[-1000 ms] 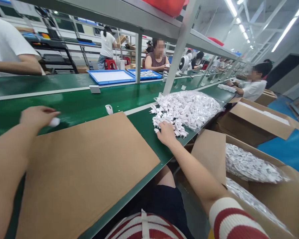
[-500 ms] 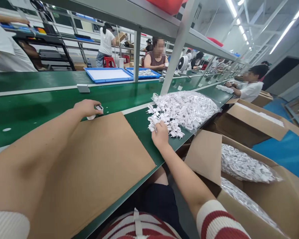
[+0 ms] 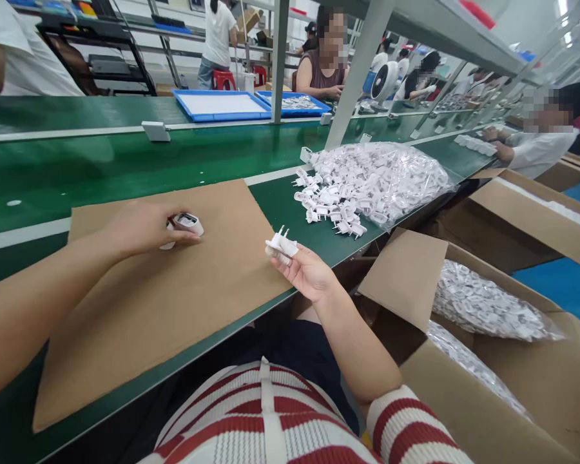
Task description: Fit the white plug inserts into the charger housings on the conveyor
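Note:
My left hand (image 3: 147, 227) is closed on a white charger housing (image 3: 189, 223), its open end with a dark inside facing right. A second white piece shows under those fingers, mostly hidden. Both are above the brown cardboard sheet (image 3: 174, 303). In my right hand (image 3: 314, 274), fingers pinch a white plug piece (image 3: 281, 246) with two metal pins pointing up. It may be more than one piece; the fingers hide part of it. Beyond that hand lies a heap of similar white plug pieces (image 3: 338, 200), spilling from a clear plastic bag (image 3: 415, 174).
A white block (image 3: 155, 131) sits on the green conveyor belt (image 3: 101, 164). Blue trays (image 3: 222, 116) stand across it. Metal posts (image 3: 355, 77) rise beyond the heap. Open cartons (image 3: 415, 283) with bagged white parts stand at my right. Several co-workers sit along the line.
My right hand has left the heap and come back toward me with a plug piece. My left hand has drawn the housing from the belt's edge to over the cardboard.

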{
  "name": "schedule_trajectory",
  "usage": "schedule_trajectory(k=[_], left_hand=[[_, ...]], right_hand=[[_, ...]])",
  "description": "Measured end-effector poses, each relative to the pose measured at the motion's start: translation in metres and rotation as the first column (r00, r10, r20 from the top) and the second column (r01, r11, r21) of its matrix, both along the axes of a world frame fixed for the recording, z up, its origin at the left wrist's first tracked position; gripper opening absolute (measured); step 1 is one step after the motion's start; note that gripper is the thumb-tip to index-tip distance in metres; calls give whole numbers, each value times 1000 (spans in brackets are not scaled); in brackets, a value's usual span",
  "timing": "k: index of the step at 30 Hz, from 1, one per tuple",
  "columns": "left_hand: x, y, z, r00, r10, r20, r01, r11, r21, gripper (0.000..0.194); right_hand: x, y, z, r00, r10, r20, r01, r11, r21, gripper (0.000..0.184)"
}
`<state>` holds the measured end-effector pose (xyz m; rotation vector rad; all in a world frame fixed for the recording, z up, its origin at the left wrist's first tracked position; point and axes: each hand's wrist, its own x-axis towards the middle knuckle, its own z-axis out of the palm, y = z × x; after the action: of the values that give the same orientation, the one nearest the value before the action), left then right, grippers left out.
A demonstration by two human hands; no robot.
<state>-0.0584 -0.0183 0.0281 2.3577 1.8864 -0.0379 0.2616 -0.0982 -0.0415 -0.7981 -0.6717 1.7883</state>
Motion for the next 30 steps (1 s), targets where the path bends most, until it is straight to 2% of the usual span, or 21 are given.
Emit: schedule_trajectory(k=[3,5,7,10,12,15,17,19,22,24,26,28,30], left_hand=[[3,-8,-1,991,-129,-15,130,987,91,46],[13,-18,-2,986,-167,15,164,977,140,47],[28,-30,-5,978,-190,81,178,975,133,54],[50,-52,-12,955,-174,242,164,985,59,61],[60,-64,-18,922,-128,365,135,991,7,60],[68,-75,-26,845,-76,530,118,992,-46,58],[69,-78,-30,802,-41,596,96,994,-60,59],[68,-79,-33,777,-11,629,68,995,-67,58],[65,-78,-38,746,14,665,53,995,-81,60],[63,-77,-41,735,18,678,52,995,-82,61],[61,-76,-45,735,4,678,58,996,-68,59],[60,-75,-47,732,-8,682,64,996,-56,55],[59,-75,-49,720,-9,694,72,996,-61,52]], right_hand=[[-3,-7,-5,999,0,-34,-1,1000,-21,41],[-4,-12,-4,1000,-5,19,5,1000,-10,42],[-5,-17,-1,992,-49,120,46,998,31,42],[-5,-25,1,928,-209,309,149,967,208,37],[-4,-29,0,834,-318,450,159,921,357,30],[-1,-35,-7,705,-377,601,72,881,468,24],[0,-37,-11,702,-343,624,15,883,468,26],[-1,-39,-12,733,-310,605,-3,889,458,25],[-6,-40,-7,728,-343,594,4,868,497,20],[-10,-40,-2,664,-392,637,-40,832,554,16],[-12,-38,-1,575,-432,695,-137,786,602,13],[-12,-34,-4,526,-420,740,-220,773,595,24],[-12,-30,-8,527,-365,768,-219,815,537,38]])
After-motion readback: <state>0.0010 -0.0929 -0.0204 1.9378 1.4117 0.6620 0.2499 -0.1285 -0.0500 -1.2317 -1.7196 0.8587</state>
